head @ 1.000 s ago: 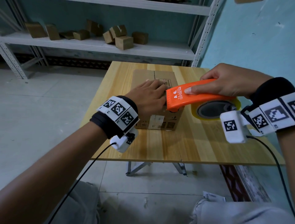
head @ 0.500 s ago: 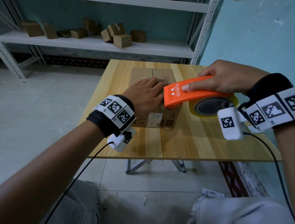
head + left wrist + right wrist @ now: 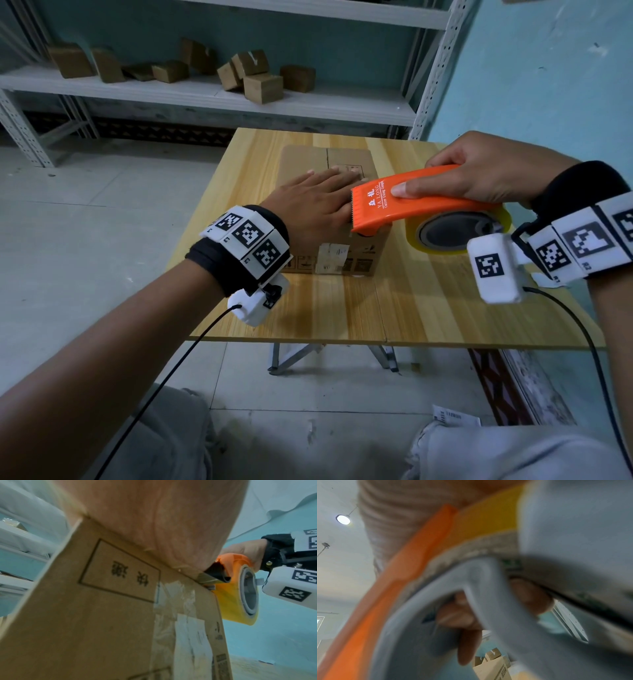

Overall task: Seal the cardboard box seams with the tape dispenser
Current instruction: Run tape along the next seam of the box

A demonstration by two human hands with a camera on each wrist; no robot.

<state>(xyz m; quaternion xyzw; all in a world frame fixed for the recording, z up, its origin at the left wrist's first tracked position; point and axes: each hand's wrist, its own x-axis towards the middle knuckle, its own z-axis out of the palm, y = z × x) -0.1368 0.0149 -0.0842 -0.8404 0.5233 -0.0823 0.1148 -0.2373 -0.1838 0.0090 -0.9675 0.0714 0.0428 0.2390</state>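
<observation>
A brown cardboard box [image 3: 308,159] sits on the wooden table [image 3: 428,308], its top flaps meeting in a seam that runs away from me. My left hand [image 3: 318,202] lies flat on the box top with straight fingers, pressing it down. My right hand [image 3: 479,174] grips an orange tape dispenser [image 3: 411,202] loaded with a yellowish tape roll [image 3: 459,233]. The dispenser's toothed front end rests on the box's near right top edge, beside my left hand. In the left wrist view the dispenser [image 3: 236,566] meets the box [image 3: 102,615] at its upper corner, above old clear tape and a white label.
A metal shelf [image 3: 205,92] behind the table carries several small cardboard boxes. A teal wall [image 3: 548,85] stands close on the right. A paper slip [image 3: 455,416] lies on the tiled floor by my right knee. Cables trail from both wrist cameras.
The dispenser's front end has slid slightly left and down onto the box's near right edge. My left hand stays flat on the box top.
</observation>
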